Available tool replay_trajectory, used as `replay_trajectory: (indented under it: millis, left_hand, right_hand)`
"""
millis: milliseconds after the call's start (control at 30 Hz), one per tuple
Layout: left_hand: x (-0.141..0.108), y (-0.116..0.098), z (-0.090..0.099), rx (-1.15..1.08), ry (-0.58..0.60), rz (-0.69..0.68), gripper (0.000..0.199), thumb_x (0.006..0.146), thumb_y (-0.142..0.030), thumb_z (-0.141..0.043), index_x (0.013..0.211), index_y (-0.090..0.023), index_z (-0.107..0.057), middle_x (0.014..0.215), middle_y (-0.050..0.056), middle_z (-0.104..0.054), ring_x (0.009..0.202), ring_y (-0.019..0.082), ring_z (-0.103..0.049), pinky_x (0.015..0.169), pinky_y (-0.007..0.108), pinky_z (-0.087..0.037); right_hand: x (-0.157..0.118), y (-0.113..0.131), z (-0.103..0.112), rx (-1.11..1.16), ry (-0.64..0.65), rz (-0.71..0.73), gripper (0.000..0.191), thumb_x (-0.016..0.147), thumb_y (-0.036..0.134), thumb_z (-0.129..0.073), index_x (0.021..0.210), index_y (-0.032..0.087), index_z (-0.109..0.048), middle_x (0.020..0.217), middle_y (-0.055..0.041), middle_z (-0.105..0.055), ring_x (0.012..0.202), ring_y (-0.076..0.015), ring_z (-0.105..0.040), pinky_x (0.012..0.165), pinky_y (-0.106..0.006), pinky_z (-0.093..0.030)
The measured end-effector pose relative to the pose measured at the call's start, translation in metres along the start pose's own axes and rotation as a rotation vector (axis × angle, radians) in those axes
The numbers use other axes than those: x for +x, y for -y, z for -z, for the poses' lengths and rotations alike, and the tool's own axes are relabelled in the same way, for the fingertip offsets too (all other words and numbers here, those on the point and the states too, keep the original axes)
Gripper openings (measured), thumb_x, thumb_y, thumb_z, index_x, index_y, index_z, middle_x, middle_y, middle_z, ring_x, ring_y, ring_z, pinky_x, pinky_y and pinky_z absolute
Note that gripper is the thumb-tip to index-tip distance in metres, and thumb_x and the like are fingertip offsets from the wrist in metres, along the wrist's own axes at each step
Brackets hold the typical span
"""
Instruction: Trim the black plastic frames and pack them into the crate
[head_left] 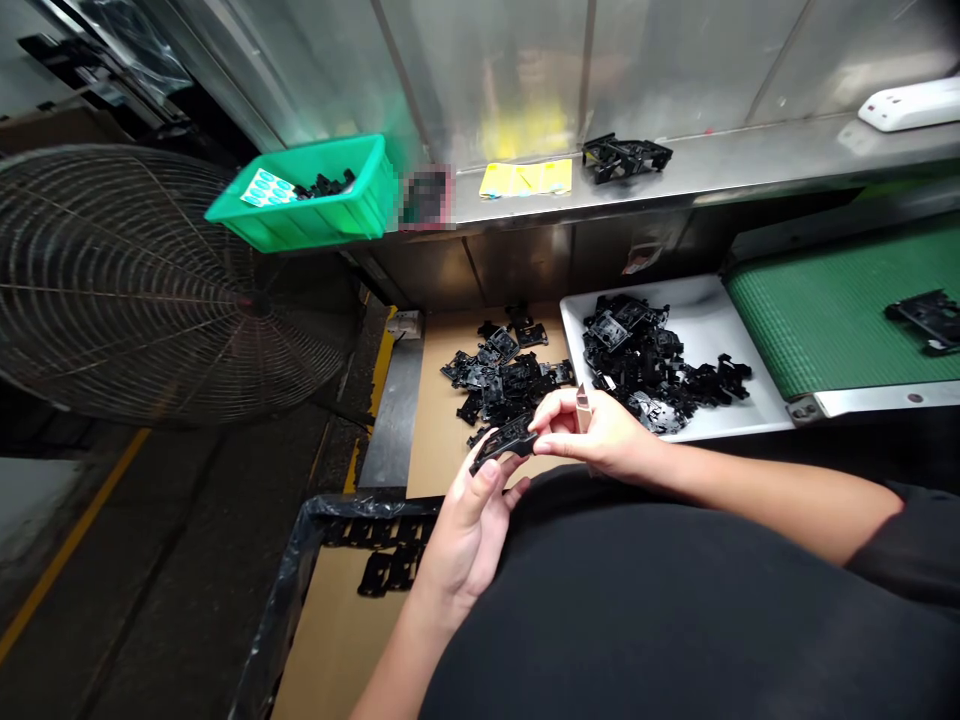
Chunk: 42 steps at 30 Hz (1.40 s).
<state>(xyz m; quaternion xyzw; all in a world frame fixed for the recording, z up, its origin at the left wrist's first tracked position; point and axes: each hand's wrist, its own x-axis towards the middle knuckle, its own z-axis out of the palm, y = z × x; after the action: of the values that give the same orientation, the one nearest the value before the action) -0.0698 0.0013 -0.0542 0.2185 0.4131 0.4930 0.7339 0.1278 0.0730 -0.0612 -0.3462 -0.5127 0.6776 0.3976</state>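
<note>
My left hand (pixel 469 530) grips a black moulded plastic part (pixel 506 445) at its near end. My right hand (pixel 592 432) pinches a small tan flat-bladed tool (pixel 583 408), and its fingertips touch the same part. Just beyond my hands, a loose heap of black plastic parts (pixel 499 378) lies on a cardboard sheet (pixel 442 430). More of them are piled in a white tray (pixel 720 330) to the right. Below my left hand, several parts (pixel 394 565) lie in a box lined with a black plastic bag (pixel 300 560).
A green belt conveyor (pixel 847 310) carries a black part at the right. A steel shelf (pixel 675 175) holds another part, yellow paper and a green crate (pixel 300 200). A large wire-guarded fan (pixel 150 285) stands at the left, above a dark floor.
</note>
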Motion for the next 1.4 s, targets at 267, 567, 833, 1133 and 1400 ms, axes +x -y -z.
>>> replay_trajectory:
  millis: [267,567,833,1133,1400]
  left_hand:
    - [-0.001,0.009,0.011,-0.011,0.007,-0.009,0.020,0.096,-0.040,-0.071,0.103,-0.024,-0.078,0.135,0.009,-0.072,0.129,0.025,-0.064,0.099,0.035,-0.056]
    - [-0.005,0.012,0.024,0.284,0.027,-0.177,0.096,0.086,-0.028,-0.082,0.166,-0.040,-0.029,0.171,0.007,-0.040,0.154,0.029,-0.044,0.123,0.043,-0.044]
    - [-0.021,-0.006,0.027,0.688,-0.108,-0.605,0.083,0.077,-0.026,-0.090,0.148,-0.035,-0.048,0.162,0.010,-0.045,0.150,0.032,-0.048,0.126,0.050,-0.039]
    - [-0.022,-0.019,0.034,0.921,-0.056,-0.906,0.065,0.068,-0.033,-0.097,0.124,-0.032,-0.063,0.152,0.009,-0.046,0.149,0.035,-0.041,0.124,0.060,-0.036]
    - [-0.030,-0.024,0.033,0.906,0.076,-0.940,0.050,0.079,-0.023,-0.090,0.118,-0.030,-0.059,0.165,0.008,-0.034,0.157,0.032,-0.036,0.123,0.055,-0.043]
  right_hand:
    - [-0.006,-0.007,-0.005,-0.012,-0.004,0.002,0.032,0.075,0.040,-0.092,0.089,0.019,-0.073,0.083,0.0000,-0.069,0.067,-0.0121,-0.058,0.063,-0.027,-0.052]
    - [-0.013,0.004,0.000,-0.247,0.203,0.173,0.024,0.086,0.029,-0.082,0.104,0.018,-0.070,0.101,-0.0024,-0.065,0.064,-0.0074,-0.047,0.055,-0.022,-0.040]
    - [-0.017,0.008,0.002,-0.220,0.223,0.269,0.022,0.090,0.028,-0.081,0.108,0.019,-0.073,0.097,-0.0025,-0.065,0.069,-0.0093,-0.052,0.057,-0.022,-0.043]
    - [-0.020,0.014,-0.002,-0.138,0.239,0.309,0.025,0.089,0.025,-0.083,0.112,0.020,-0.075,0.102,-0.0043,-0.064,0.078,-0.0126,-0.058,0.062,-0.025,-0.047]
    - [-0.021,0.018,-0.009,-0.085,0.273,0.348,0.027,0.088,0.019,-0.084,0.113,0.021,-0.076,0.099,-0.0043,-0.063,0.081,-0.0133,-0.059,0.061,-0.023,-0.046]
